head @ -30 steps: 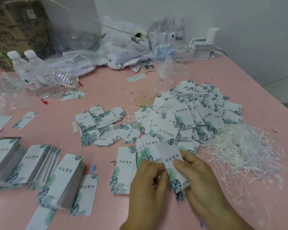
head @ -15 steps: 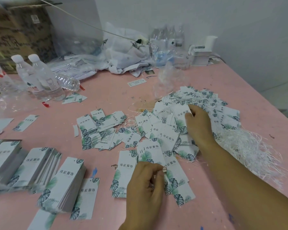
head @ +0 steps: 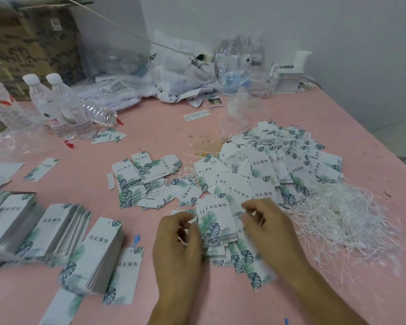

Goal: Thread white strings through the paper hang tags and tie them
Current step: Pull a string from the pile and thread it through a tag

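A small stack of white hang tags with green leaf print [head: 217, 221] lies on the pink table [head: 155, 130] between my hands. My left hand [head: 178, 247] grips the stack's left edge with its fingertips. My right hand [head: 267, 228] hovers at the stack's right side, blurred, fingers curled; I cannot tell whether it holds anything. A loose heap of white strings [head: 338, 219] lies to the right. Behind the stack spreads a big pile of tags with strings among them [head: 267, 170].
Neat stacks of tags [head: 96, 252] stand at the left front, and a smaller scatter of tags [head: 138, 179] lies mid-table. Water bottles [head: 56, 106], a cardboard box [head: 28, 38], plastic bags [head: 181, 73] and a white holder [head: 288, 76] line the back.
My right hand came back from the big tag pile to the stack in front of me. The left hand stayed on the stack.
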Demonstrator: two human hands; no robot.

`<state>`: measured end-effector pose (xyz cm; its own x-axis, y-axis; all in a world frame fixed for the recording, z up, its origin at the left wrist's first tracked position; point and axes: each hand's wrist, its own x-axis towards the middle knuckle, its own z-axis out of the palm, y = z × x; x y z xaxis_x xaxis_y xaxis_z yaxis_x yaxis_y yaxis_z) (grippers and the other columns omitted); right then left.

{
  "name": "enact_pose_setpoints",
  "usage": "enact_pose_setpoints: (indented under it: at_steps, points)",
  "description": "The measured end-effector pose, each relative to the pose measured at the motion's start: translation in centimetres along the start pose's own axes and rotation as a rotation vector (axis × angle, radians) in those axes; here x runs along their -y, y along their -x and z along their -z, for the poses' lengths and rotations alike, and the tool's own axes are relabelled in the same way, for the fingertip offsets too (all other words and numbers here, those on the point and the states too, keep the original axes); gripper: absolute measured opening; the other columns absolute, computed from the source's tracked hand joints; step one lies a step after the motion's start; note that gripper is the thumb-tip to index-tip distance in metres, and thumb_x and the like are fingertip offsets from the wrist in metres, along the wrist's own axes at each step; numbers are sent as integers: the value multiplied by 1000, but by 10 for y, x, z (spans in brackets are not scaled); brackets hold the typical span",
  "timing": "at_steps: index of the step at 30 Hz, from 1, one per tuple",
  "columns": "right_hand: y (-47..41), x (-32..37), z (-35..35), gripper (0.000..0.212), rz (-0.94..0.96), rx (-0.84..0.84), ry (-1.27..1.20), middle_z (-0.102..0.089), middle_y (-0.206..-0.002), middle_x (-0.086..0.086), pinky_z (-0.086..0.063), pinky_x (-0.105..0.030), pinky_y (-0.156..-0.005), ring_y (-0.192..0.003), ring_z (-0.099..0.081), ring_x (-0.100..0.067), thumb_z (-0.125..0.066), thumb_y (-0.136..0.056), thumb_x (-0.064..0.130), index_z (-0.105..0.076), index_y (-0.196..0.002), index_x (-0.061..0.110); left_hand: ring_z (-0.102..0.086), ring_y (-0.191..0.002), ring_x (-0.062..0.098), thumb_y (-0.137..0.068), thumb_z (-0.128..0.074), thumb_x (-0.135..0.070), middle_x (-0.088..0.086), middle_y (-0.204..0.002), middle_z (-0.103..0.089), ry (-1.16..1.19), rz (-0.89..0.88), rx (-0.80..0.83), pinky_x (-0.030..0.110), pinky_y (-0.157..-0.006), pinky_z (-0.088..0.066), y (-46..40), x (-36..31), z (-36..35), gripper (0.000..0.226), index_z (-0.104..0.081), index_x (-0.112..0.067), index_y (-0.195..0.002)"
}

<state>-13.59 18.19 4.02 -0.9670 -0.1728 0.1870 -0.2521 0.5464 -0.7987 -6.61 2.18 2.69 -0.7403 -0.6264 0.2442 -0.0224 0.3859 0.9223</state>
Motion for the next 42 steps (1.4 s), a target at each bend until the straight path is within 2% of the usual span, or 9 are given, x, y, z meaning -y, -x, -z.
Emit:
enact_pose_setpoints:
  at_steps: [2, 6, 13, 21, 25, 30, 33, 38, 42]
  points:
    - [12, -3, -8, 19, 28, 57, 68, -56, -94, 16, -43, -11, -70, -85, -52, 6, -61, -95, 26, -64, -113, 25, -57, -76, 7, -86, -66, -16, -14, -88, -60, -59, 91, -27, 23, -63, -42, -12, 5, 9, 22, -58, -35, -94]
    - [17, -9, -9, 20, 31, 34, 181, -55, -94, 17, -42, -16, -69, -87, -52, 3, -56, -95, 36, -63, -113, 31, -58, -89, 18, -80, -73, -32, -7, -99, -59, -380, 149, 132, 38, -73, -50, -32, 22, 26, 28, -54, -28, -101]
    - [13, -20, -10, 22, 29, 59, 191, -56, -93, 14, -43, -20, -73, -90, -51, 0, -56, -95, 37, -64, -111, 25, -58, -66, 11, -78, -73, -44, -5, -73, -62, -426, 247, 178, 29, -57, -42, -37, 25, 31, 26, -55, -26, -79]
    - [7, -11, -21, 26, -43, 37, 259, -55, -83, 17, -38, -15, -59, -75, -53, 4, -53, -85, 62, -57, -92, 37, -51, -59, 10, -80, -79, -25, -3, -70, -57, -241, 252, 172, 26, -52, -40, -39, 23, 32, 20, -61, -24, -86]
    - [5, -10, -23, 24, -148, 60, 224, -58, -77, 18, -36, -16, -54, -66, -55, 5, -62, -81, 61, -55, -83, 37, -50, -56, 10, -79, -80, -19, -3, -66, -59, -158, 258, 166, 24, -51, -41, -41, 24, 32, 18, -63, -23, -79]
    - [1, -13, -17, 23, -223, 97, -68, -57, -59, 13, -43, -22, -52, -49, -47, 1, -74, -80, 43, -60, -71, 27, -49, -47, -1, -80, -79, -14, -5, -60, -60, -76, 256, 171, 14, -44, -39, -44, 28, 32, 15, -65, -16, -76]
    - [0, -12, -14, 29, -222, 155, -188, -52, -52, 13, -34, -15, -46, -45, -40, 0, -72, -84, 35, -58, -63, 21, -42, -43, 6, -83, -77, -17, -7, -52, -52, -7, 265, 166, 21, -43, -35, -45, 30, 35, 17, -63, -13, -75]
    - [2, -19, -1, 20, -233, 127, -350, -59, -56, 1, -38, -26, -51, -51, -48, -12, -65, -91, 31, -66, -76, 17, -50, -56, 22, -93, -67, -21, 13, -63, -57, 305, 390, 152, 37, -57, -41, -44, 23, 38, 23, -59, -16, -72]
    - [12, -27, 12, 42, -316, 89, -664, -50, -65, -7, -36, -38, -65, -62, -41, -21, -66, -77, 45, -66, -89, 5, -65, -55, 25, -96, -58, -19, 14, -70, -70, 596, 506, 251, 34, -49, -52, -35, 4, 32, 12, -56, -14, -85]
